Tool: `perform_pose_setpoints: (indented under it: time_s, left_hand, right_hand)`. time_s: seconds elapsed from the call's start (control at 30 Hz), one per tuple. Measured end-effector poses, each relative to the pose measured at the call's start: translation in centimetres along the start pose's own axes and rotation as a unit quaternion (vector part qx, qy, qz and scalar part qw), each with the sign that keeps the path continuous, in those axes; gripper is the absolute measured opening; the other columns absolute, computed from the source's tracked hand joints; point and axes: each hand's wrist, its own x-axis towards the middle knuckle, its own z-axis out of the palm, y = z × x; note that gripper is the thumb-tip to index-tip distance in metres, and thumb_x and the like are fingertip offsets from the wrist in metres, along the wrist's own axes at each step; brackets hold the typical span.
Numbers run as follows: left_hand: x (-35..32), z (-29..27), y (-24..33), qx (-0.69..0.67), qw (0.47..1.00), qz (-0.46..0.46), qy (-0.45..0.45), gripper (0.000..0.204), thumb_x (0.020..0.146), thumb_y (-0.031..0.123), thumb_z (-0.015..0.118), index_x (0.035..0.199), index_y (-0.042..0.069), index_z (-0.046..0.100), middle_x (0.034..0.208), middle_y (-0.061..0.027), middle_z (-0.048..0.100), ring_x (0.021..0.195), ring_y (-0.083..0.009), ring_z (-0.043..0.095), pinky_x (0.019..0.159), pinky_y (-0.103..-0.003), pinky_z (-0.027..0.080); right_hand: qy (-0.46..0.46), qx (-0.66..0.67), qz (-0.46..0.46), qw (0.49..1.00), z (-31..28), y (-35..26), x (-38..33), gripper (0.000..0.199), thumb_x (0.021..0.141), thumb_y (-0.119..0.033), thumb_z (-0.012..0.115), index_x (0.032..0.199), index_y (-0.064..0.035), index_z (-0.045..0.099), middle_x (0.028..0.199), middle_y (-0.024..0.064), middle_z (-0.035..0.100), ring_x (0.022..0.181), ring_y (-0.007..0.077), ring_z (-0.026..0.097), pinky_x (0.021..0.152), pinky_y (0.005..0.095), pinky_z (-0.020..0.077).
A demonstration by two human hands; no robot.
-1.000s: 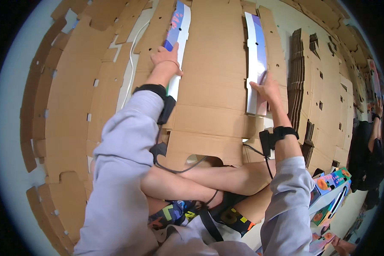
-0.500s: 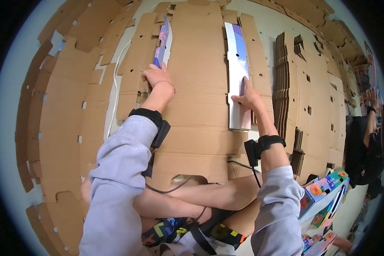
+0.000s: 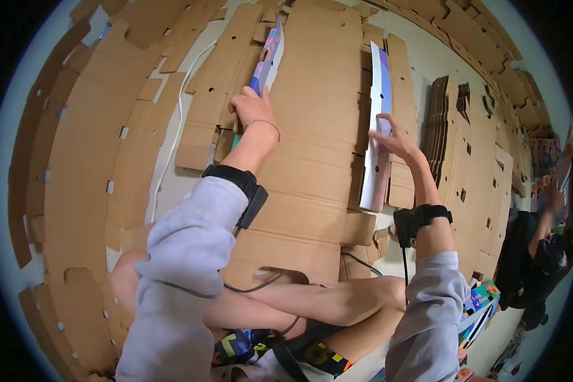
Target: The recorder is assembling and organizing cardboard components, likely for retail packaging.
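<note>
Flanking a brown cardboard sheet point(image 3: 315, 140), the left strip point(image 3: 272, 58) and right strip point(image 3: 379, 79) run lengthwise away from us; our right hand point(image 3: 398, 139), unclenched, is at its strip's middle; whether our left hand point(image 3: 256, 114) grips the other, we cannot tell

We see smooth printed card with a slight sheen in the left strip point(image 3: 272, 56) at our left fingers point(image 3: 240, 102) and the right strip point(image 3: 377, 83) at our right fingers point(image 3: 388, 119). Between them, the large sheet point(image 3: 318, 127) is matt, creased cardboard. Behind our fingers, our sleeves point(image 3: 188, 219) are soft, matt cloth.
</note>
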Motion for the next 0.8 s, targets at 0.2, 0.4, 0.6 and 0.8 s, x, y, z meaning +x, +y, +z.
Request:
perform_pose_setpoints:
  time_s: [0.2,0.4,0.6,0.8]
  left_hand:
    - [1.2,1.4,1.1,0.040,0.997,-0.040,0.045,0.095,0.068,0.057,0.066,0.143,0.022,0.018,0.102,-0.0092,0.050,0.089,-0.0227,0.052,0.069,-0.040,0.042]
    - [0.9,1.2,0.3,0.029,0.998,0.022,0.050,0.076,0.079,0.042,0.056,0.141,0.014,0.023,0.086,-0.0038,0.053,0.080,-0.0198,0.044,0.054,-0.037,0.039]
    - [1.0,0.0,1.3,0.086,0.996,0.011,0.004,0.106,0.059,0.068,0.064,0.142,0.019,0.020,0.084,-0.0021,0.051,0.078,-0.0165,0.045,0.044,-0.029,0.036]
    - [1.3,0.1,0.9,0.081,0.996,0.038,0.020,0.087,0.070,0.056,0.064,0.138,0.016,0.029,0.083,0.0000,0.054,0.078,-0.0161,0.047,0.043,-0.030,0.038]
  right_hand:
    - [0.057,-0.085,0.020,0.995,1.1,0.6,2.2,0.059,0.082,-0.039,0.059,0.131,-0.0186,0.032,0.112,0.0270,0.053,0.109,0.0416,0.049,0.090,0.0440,0.0397]
    - [-0.004,-0.180,0.107,0.978,2.3,-1.2,3.4,0.072,0.082,-0.045,0.056,0.140,-0.0383,0.014,0.118,0.0413,0.039,0.116,0.0496,0.039,0.097,0.0472,0.0350]
    - [0.031,-0.126,0.052,0.990,1.5,-1.0,2.4,0.074,0.076,-0.039,0.066,0.138,-0.0280,0.027,0.117,0.0241,0.053,0.117,0.0402,0.043,0.097,0.0447,0.0370]
    - [0.150,-0.258,0.073,0.952,2.4,-6.4,2.3,0.048,0.078,-0.029,0.061,0.124,-0.0209,0.048,0.103,0.0236,0.051,0.096,0.0364,0.057,0.078,0.0420,0.0494]
